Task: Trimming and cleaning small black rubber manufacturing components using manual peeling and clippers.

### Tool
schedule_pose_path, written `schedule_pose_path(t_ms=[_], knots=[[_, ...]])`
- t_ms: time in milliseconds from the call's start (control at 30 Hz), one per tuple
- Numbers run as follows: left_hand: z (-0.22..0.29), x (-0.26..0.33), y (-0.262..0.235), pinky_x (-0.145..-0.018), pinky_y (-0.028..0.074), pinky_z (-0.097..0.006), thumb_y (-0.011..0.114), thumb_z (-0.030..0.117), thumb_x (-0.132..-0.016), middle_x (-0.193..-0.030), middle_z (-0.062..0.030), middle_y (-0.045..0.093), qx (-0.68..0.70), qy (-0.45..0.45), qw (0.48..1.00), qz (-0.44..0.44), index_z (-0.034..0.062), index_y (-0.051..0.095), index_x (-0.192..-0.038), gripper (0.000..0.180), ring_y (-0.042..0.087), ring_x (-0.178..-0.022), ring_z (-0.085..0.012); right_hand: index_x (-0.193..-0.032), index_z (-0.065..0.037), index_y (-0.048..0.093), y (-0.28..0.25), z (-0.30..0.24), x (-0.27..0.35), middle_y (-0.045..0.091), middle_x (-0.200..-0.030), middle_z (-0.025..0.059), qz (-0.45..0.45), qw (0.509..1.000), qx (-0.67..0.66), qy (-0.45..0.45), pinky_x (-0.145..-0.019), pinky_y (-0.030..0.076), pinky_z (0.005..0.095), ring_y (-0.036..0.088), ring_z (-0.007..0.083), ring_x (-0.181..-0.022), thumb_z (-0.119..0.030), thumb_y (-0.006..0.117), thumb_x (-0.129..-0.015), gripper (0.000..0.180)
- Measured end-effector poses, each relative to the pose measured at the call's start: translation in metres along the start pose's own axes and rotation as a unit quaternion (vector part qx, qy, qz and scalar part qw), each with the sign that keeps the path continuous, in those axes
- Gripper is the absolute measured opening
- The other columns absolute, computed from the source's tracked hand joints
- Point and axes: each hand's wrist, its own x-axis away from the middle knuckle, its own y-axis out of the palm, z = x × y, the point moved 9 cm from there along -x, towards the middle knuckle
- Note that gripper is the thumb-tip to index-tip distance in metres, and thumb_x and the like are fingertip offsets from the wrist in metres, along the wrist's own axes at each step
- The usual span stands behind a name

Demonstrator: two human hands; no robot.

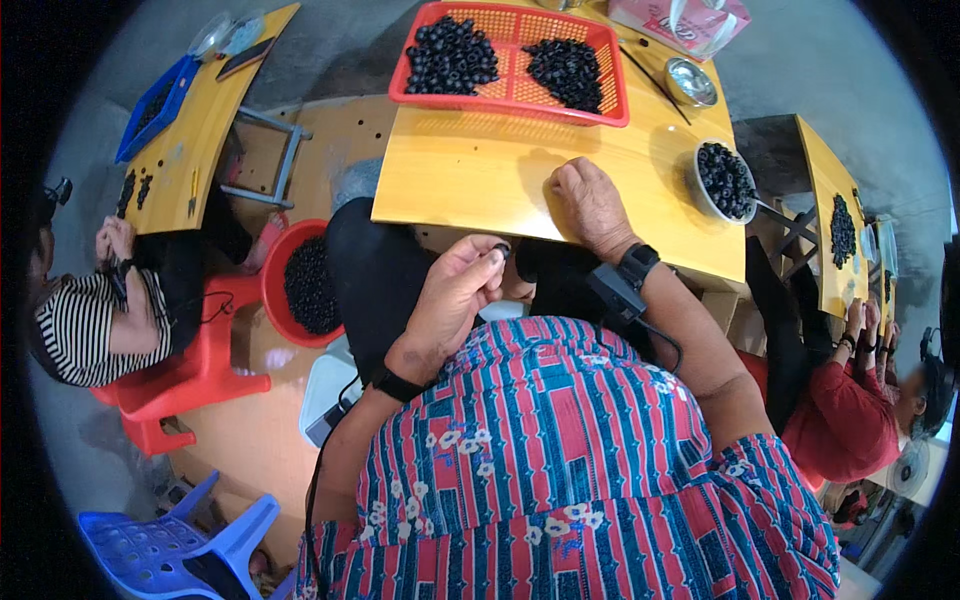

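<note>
My left hand [452,295] is in front of the table's near edge, with thumb and forefinger pinched on a small black ring-shaped part [502,250]. On the yellow table [450,170] rests my right hand [592,208], its fingers curled in; whatever they may hold is hidden. Beyond both hands a red plastic basket [510,108] holds two heaps of black parts: rounder ones [448,58] on the left, smaller-looking ones [566,72] on the right. To the right of my right hand, a white bowl [697,200] is filled with round black parts [725,180].
A metal bowl [690,82], a thin dark stick [655,84] and a pink package [683,22] lie toward the far right. A red tub [272,268] of black parts stands on the floor at left. People sit at other tables on both sides; a blue stool [180,545] is lower left.
</note>
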Motion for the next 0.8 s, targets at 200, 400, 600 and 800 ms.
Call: schedule_pose_path(t_ms=[200,400,600,800], knots=[[0.01,0.004,-0.003,-0.065,0.041,-0.022,0.051,0.013,-0.093,-0.084,0.0019,0.049,0.012,0.022,1.0,0.0,0.0061,0.053,-0.107,0.015,0.046,-0.069,-0.0062,-0.086,-0.006,0.055,-0.01,-0.02,-0.004,0.054,-0.083,0.0146,0.009,1.0,0.008,0.004,-0.077,0.047,0.0381,0.055,0.0323,-0.083,-0.008,0.058,-0.077,0.01],[0.006,0.002,-0.007,-0.065,0.041,-0.021,0.051,0.012,-0.093,-0.082,0.0021,0.05,0.016,0.032,0.999,0.002,0.0054,0.053,-0.106,0.014,0.047,-0.07,-0.0057,-0.092,-0.004,0.059,-0.001,-0.051,0.006,0.058,-0.083,-0.0039,-0.114,0.756,-0.622,0.17,-0.068,0.044,0.0197,0.054,0.0048,-0.074,-0.004,0.061,-0.085,0.008],[0.007,0.0,-0.008,-0.062,0.041,-0.019,0.054,0.013,-0.092,-0.075,0.004,0.051,-0.064,0.041,0.997,0.028,0.0055,0.056,-0.103,0.013,0.046,-0.065,-0.0045,-0.097,-0.004,0.058,0.0,-0.075,0.006,0.058,-0.082,-0.0028,-0.161,0.715,-0.662,0.156,-0.066,0.044,0.0182,0.054,0.0046,-0.074,-0.003,0.062,-0.084,0.014],[0.022,0.004,-0.006,-0.058,0.04,-0.017,0.059,0.014,-0.089,-0.074,0.0049,0.051,-0.162,0.109,0.979,0.058,0.0041,0.059,-0.099,0.014,0.046,-0.063,-0.0029,-0.1,-0.003,0.056,0.004,-0.077,0.006,0.059,-0.08,-0.001,-0.183,0.723,-0.646,0.163,-0.064,0.045,0.0181,0.055,0.0053,-0.071,-0.001,0.063,-0.083,0.018]])
